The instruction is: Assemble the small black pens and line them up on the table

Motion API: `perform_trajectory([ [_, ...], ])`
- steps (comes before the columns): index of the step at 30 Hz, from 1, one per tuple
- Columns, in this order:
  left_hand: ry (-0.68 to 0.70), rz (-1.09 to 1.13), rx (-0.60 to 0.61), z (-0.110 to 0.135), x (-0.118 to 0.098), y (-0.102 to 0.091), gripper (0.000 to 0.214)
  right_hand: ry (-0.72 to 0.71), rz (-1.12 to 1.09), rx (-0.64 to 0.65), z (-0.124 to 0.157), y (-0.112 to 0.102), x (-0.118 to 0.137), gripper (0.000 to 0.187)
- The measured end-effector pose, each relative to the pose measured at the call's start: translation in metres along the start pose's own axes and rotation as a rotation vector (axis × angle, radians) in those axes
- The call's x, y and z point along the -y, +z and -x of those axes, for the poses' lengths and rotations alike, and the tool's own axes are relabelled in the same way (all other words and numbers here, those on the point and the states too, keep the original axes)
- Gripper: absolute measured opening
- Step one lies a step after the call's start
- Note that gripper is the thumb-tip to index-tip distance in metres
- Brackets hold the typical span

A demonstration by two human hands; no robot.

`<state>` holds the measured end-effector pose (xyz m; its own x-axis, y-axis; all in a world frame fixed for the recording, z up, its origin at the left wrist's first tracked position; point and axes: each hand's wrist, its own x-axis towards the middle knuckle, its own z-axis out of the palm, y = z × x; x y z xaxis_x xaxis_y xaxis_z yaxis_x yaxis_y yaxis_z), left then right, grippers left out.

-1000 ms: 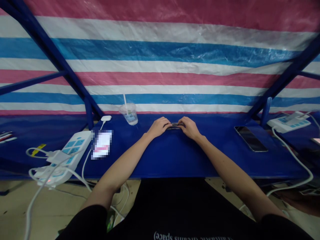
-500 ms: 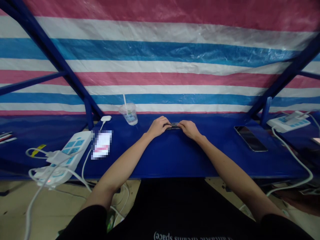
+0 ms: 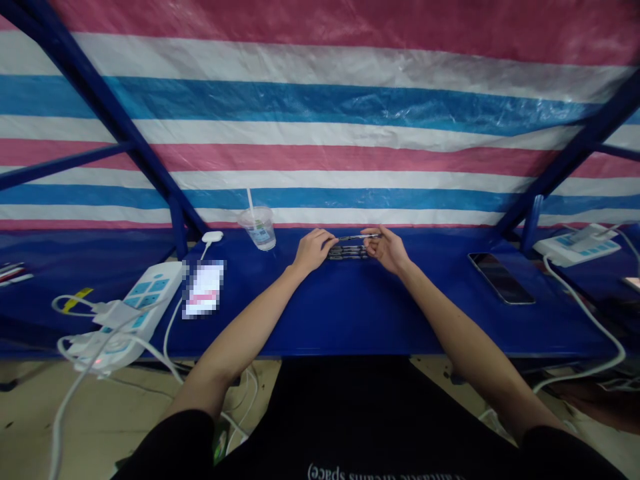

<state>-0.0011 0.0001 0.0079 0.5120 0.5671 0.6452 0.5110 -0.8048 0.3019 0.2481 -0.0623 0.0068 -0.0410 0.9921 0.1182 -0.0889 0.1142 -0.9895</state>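
My right hand pinches the right end of a slim dark pen, with its other fingers curled. The pen lies crosswise between my hands, just behind a stack of several similar dark pens side by side on the blue table. My left hand is closed, its fingertips at the left end of the held pen. Its thumb is by the left ends of the row. Fingers partly hide the pen ends at both sides.
A plastic cup with a straw stands behind on the left. Near it are a white charger piece, a lit phone and a power strip with cables. A dark phone and another power strip lie right.
Both hands were together at the ends of the pen bundle. My right hand has shifted slightly right and up, and one pen is now apart behind the others, uncovering the row.
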Motion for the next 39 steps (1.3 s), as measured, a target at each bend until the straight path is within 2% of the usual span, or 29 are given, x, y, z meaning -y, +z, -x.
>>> perform_trajectory([
  [8,0.016,0.014,0.021,0.001,0.001,-0.001,0.024,-0.066,-0.015,0.029,0.004,0.0,-0.002,0.055],
  [18,0.0,0.011,0.026,0.001,0.002,0.001,0.024,-0.061,-0.08,-0.009,-0.003,-0.004,-0.01,0.056],
  [21,-0.032,0.018,0.004,0.001,0.003,0.002,0.021,-0.159,0.094,-0.094,-0.007,-0.007,-0.015,0.053],
  [24,-0.063,0.024,-0.004,0.001,0.005,0.004,0.015,-0.334,0.396,-0.189,-0.012,-0.01,-0.021,0.037],
  [26,-0.086,0.022,-0.012,0.001,0.008,0.005,0.011,-0.399,0.523,-0.227,-0.015,-0.01,-0.027,0.029],
  [33,-0.2,-0.002,-0.011,0.003,0.025,0.012,0.008,-0.383,0.877,-0.245,-0.026,-0.008,-0.042,0.02],
  [39,-0.219,-0.028,0.054,0.006,0.036,0.019,0.012,-0.329,0.975,-0.185,-0.028,-0.009,-0.048,0.022],
])
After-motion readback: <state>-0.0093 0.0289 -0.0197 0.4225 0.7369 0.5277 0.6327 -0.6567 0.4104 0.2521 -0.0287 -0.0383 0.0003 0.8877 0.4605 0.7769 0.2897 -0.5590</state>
